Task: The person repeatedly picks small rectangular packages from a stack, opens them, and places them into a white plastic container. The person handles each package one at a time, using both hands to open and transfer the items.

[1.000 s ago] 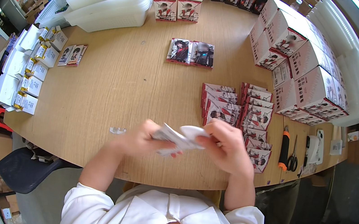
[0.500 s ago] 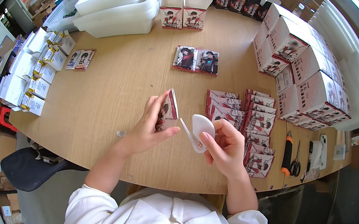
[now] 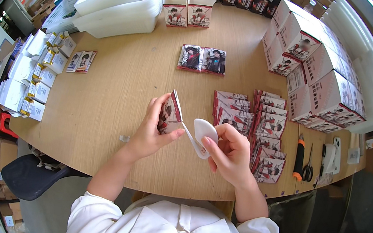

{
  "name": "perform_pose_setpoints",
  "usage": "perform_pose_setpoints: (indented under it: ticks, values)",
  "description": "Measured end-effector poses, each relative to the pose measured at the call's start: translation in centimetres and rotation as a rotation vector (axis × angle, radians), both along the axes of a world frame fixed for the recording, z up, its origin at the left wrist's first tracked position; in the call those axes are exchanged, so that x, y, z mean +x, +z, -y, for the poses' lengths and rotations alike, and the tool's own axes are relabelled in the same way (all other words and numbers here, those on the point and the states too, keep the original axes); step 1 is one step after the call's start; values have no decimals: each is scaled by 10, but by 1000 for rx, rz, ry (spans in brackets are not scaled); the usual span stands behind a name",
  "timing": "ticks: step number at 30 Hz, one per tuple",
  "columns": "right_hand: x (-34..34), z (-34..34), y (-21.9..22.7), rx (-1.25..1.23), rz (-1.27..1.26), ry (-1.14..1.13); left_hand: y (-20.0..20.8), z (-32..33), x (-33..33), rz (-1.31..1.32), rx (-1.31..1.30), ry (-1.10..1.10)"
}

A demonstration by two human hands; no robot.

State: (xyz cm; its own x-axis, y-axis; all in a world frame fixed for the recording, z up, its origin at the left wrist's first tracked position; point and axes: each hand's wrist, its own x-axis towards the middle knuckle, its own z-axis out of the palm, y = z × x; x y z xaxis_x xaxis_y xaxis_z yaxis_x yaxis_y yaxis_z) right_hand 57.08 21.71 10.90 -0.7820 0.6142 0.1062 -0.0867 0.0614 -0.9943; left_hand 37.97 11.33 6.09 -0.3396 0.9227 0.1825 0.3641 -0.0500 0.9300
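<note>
Two card packs (image 3: 202, 59) are lying side by side, two open boxes (image 3: 187, 7) are standing behind them, and one pair of scissors (image 3: 309, 166) is lying alone.

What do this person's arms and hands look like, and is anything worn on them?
Both forearms are bare and come in from the lower edge. White sleeves end around the elbows, part of a white collared top. The left hand and the right hand wear no gloves, and no watch, ring or bracelet shows. The nails of the right hand look pink, perhaps painted.
</note>
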Motion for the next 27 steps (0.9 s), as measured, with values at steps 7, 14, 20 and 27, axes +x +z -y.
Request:
perform_pose_setpoints:
  ticks: [7,14,20,27]
  values:
    - [-2,1,-2,-7,8,-21,0,-1,2,-105,46,77]
    - [-6,3,-12,353,103,-181,4,-3,5,-557,105,331]
    - [-6,0,-10,422,130,-199,-5,-1,13,-513,86,303]
    - [-3,-4,-7,405,145,-167,-1,-1,12,-632,164,263]
